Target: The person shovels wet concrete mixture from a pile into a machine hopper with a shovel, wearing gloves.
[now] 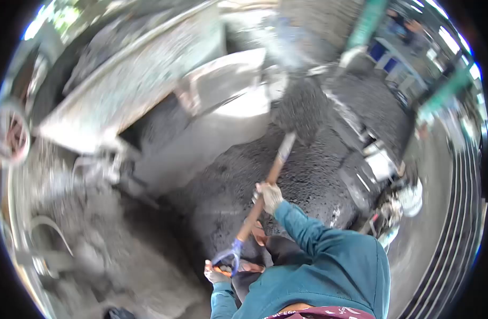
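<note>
A shovel with a wooden shaft (276,167) and a blue D-grip (230,255) points away from me. My left hand (214,274), in a pale glove, is closed on the D-grip low in the view. My right hand (269,195), also gloved and in a teal sleeve, grips the shaft about halfway up. The blade (299,106) is blurred, is covered in dark grey mix, and hangs over a big heap of the same wet dark mix (313,175).
A large grey metal hopper or mixer (127,80) slants across the upper left, with a wheel (10,133) at the far left. Grey slurry covers the ground (105,250) at lower left. Corrugated sheeting (456,212) lines the right. Blurred people (408,24) stand at the top right.
</note>
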Motion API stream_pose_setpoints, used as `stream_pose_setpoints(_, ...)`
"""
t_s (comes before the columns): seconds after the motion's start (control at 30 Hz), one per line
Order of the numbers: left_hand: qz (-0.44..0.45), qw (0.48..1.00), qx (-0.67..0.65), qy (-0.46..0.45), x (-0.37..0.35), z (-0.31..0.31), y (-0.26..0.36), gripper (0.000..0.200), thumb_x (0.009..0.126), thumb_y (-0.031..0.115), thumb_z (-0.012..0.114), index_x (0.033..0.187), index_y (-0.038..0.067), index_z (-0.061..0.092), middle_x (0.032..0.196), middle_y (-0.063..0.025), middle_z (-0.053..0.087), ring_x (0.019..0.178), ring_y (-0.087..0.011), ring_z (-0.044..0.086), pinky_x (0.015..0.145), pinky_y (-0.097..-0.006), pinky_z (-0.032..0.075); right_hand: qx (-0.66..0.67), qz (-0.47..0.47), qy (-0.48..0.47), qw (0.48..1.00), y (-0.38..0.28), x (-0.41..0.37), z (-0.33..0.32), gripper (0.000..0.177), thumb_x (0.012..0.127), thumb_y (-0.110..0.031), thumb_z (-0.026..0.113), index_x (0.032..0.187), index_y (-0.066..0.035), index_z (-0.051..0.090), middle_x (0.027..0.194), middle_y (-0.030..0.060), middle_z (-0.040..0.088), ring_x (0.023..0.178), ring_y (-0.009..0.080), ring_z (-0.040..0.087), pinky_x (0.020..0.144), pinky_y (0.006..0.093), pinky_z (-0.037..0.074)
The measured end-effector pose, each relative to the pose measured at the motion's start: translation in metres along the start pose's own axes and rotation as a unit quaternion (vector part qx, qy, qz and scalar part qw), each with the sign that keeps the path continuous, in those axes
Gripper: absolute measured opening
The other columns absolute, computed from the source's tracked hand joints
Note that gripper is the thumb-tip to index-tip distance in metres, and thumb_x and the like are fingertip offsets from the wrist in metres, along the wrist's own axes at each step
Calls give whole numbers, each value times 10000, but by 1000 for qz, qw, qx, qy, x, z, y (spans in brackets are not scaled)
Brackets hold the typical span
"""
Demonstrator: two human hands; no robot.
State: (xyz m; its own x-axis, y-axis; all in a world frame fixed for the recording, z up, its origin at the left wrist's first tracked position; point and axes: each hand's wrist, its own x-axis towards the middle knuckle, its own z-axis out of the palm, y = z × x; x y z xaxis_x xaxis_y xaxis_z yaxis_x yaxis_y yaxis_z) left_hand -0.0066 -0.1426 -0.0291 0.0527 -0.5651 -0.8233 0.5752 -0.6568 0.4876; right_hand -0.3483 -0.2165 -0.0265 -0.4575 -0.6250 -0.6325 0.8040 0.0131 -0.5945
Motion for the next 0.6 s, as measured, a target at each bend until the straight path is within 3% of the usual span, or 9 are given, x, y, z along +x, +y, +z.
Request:
stream_pose_setpoints(0.1,388,908,81,-137,14,124,47,404,906,488,613,844,89,599,652,-23,560,495,-157,508,463,-301,410,108,-103,-221,964,-134,11,47,209,925,-151,629,765,-122,498,708,19,485,666,191,532,659,417,497)
stream_pose_setpoints(0.17,404,823,173,-361,-55,220,108,401,910,449,637,868,50,628,687,-22,571,580,-151,552,542,-285,440,200,-149,-189,950,-227,-7,85,194,922,-155,593,745,-117,524,715,39,520,685,223,547,701,418,505)
stream_pose_setpoints(0.23,532,727,215,-377,-103,298,123,418,932,450,637,827,48,598,682,-21,602,651,-128,598,596,-262,478,217,-265,-245,907,-310,-1,90,77,855,-92,542,780,-72,544,713,87,537,664,284,559,730,431,518)
stream_pose_setpoints(0.3,715,530,245,-385,-165,365,119,420,853,438,717,771,40,614,665,-38,610,607,-166,578,596,-317,458,287,-286,-224,886,-369,-48,89,60,813,-53,470,806,-92,516,700,67,522,606,249,542,631,413,515)
stream_pose_setpoints(0.37,761,272,310,-502,-201,406,117,409,752,432,773,777,45,645,680,-71,615,649,-267,582,689,-427,468,347,-259,-263,862,-414,-39,39,16,864,-126,500,849,-121,497,661,32,500,562,208,523,604,418,505)
stream_pose_setpoints(0.43,781,146,390,-465,-221,411,78,374,749,482,760,754,119,668,710,-107,634,680,-334,594,781,-472,477,283,-298,-167,896,-422,-53,-6,111,934,-190,521,841,-139,491,647,19,496,552,208,516,595,390,490)
stream_pose_setpoints(0.5,755,142,402,-499,-186,398,28,374,761,462,737,675,123,607,675,-78,623,697,-310,601,786,-470,469,166,-345,-82,920,-412,-48,-56,151,954,-216,526,835,-128,498,654,25,502,554,208,510,605,377,489)
stream_pose_setpoints(0.53,688,116,491,-522,-192,383,22,368,755,456,742,686,119,610,684,-91,625,686,-316,598,784,-471,465,132,-366,-180,903,-398,-34,-86,109,948,-197,528,907,-97,524,682,28,511,570,198,512,615,385,500)
stream_pose_setpoints(0.6,573,109,537,-609,-177,354,17,331,774,414,764,780,102,651,732,-91,646,684,-282,612,761,-447,480,100,-346,-46,932,-368,-60,-96,212,908,-105,467,1103,-47,526,719,33,503,604,193,533,614,412,515)
